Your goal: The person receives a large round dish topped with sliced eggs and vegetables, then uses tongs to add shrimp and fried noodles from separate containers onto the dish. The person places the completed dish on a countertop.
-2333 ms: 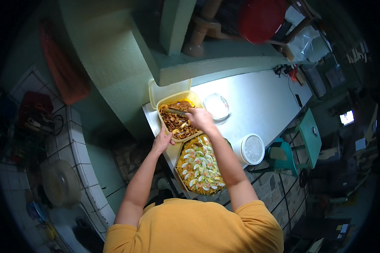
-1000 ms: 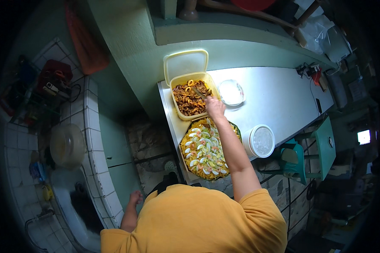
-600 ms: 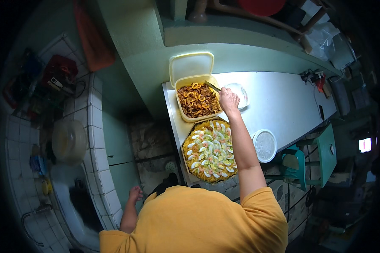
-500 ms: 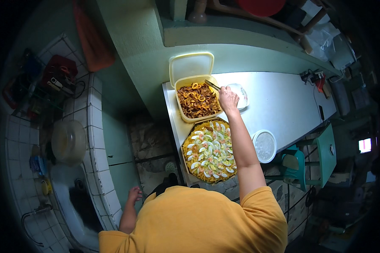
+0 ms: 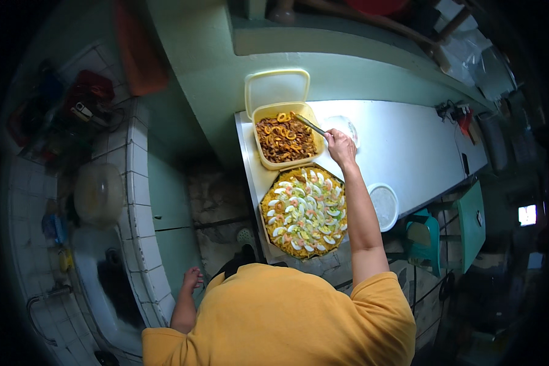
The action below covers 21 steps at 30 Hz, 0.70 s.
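In my right hand (image 5: 341,148) is a pair of slim metal tongs (image 5: 311,124). Their far end reaches over the right side of a yellow plastic tub (image 5: 294,163), above dark, saucy squid rings (image 5: 285,141). The tub's pale lid (image 5: 279,87) leans upright behind it against the wall. Nearer to me, touching or close to the tub, lies an eight-sided tray of yellow noodles (image 5: 303,213) topped with egg wedges, shrimp and chopped greens. My left hand (image 5: 193,278) hangs low beside my body, away from the table, its fingers loosely apart and holding nothing.
A white plate (image 5: 346,129) lies beyond my right hand on the white table (image 5: 402,140). A round translucent lidded tub (image 5: 382,207) stands at the table's near edge. A teal chair (image 5: 424,235) is to the right. A sink (image 5: 97,274) is set in the tiled counter at left.
My right hand has drawn back slightly to the right with the tongs, showing more of their length. My left hand stays low at my side. The view has shifted a little.
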### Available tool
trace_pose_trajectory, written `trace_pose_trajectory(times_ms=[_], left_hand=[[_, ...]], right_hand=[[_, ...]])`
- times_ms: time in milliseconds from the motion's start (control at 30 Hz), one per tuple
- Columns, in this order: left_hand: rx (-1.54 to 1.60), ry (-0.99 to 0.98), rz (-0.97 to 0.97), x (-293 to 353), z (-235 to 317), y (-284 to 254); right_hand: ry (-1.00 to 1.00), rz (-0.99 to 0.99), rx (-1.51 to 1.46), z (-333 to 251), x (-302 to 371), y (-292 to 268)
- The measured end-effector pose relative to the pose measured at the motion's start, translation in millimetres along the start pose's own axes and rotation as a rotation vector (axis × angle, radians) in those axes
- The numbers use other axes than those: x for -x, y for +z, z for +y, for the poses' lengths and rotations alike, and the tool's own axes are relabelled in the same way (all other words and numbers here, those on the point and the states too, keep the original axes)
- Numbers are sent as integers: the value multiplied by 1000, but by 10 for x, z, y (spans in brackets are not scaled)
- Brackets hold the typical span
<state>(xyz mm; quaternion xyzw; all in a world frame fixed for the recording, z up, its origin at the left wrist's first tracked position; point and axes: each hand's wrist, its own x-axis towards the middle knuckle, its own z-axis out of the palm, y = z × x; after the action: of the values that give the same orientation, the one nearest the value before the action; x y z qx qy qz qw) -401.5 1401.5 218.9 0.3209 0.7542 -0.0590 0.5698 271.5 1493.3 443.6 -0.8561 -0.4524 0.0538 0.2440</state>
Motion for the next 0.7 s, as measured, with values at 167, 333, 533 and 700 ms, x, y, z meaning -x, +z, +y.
trace_pose_trajectory(times_ms=[167, 333, 533, 700], left_hand=[[-40, 54, -49, -45, -67, 14], [-87, 27, -23, -11, 4, -22], [-93, 99, -65, 37, 225, 128], [-91, 115, -75, 38, 276, 266]], right_hand=[[-2, -86, -168, 488, 489, -544], [27, -409, -16, 946, 854, -1295], [29, -571, 258, 957, 823, -1446], [7, -549, 408, 800, 770, -1168]])
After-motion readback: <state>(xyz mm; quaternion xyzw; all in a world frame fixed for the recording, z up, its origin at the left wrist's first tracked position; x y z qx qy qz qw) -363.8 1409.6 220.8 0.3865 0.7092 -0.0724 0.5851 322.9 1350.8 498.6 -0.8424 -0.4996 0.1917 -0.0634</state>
